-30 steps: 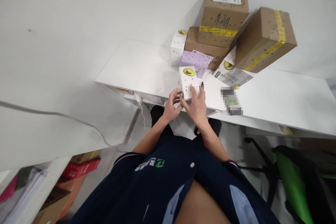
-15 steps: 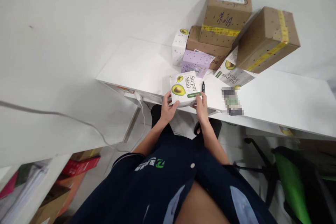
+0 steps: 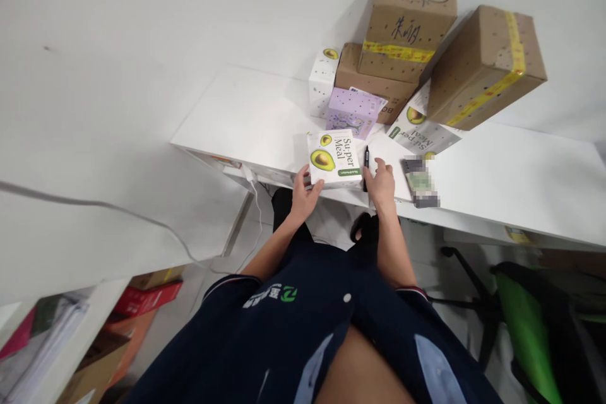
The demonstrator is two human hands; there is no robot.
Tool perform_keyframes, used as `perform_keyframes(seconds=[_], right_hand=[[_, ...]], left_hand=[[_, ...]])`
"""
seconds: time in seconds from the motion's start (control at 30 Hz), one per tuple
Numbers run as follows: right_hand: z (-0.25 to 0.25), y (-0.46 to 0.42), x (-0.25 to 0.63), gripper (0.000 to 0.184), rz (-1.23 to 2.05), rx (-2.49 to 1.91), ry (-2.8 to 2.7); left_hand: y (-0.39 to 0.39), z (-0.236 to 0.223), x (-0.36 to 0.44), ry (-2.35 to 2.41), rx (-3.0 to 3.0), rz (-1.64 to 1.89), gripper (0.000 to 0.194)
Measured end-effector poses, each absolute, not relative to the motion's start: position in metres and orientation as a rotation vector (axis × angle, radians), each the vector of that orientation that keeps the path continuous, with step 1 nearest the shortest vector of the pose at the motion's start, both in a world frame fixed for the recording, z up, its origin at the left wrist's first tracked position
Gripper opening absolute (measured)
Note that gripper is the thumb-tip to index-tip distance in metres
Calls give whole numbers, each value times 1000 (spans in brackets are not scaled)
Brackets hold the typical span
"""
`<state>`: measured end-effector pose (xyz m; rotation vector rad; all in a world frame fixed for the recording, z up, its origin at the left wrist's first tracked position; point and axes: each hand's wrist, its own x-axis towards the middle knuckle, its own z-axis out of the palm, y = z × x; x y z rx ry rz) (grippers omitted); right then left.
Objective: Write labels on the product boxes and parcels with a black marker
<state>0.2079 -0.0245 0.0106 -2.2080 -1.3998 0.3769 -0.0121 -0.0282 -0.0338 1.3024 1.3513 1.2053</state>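
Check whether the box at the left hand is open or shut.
Shut, on the sides in view: the box shows an unbroken printed top, no flap raised.

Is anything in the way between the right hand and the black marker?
Nothing visible: the right hand is right at the black marker, contact unclear. The white box sits on the marker's other side.

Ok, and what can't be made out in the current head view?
Head view:
Front Super Meal box: contents hidden by its walls.
Marker: too small to tell whether the right hand actually grips it.
Pixelated object beside that hand: blurred out, so not identifiable.
Rear Super Meal box: partly hidden by the rightmost carton.
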Motion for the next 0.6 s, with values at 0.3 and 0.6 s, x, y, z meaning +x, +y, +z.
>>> perform_keyframes(seconds=[0.3, 0.6], right_hand=[[-7, -18, 208, 54, 431, -2301, -1446], [-25, -17, 232, 55, 522, -2064, -1331]], left_hand=[[-22, -38, -4, 1231, 871, 1050, 75], [-13, 8, -15, 1487, 1340, 1415, 67]])
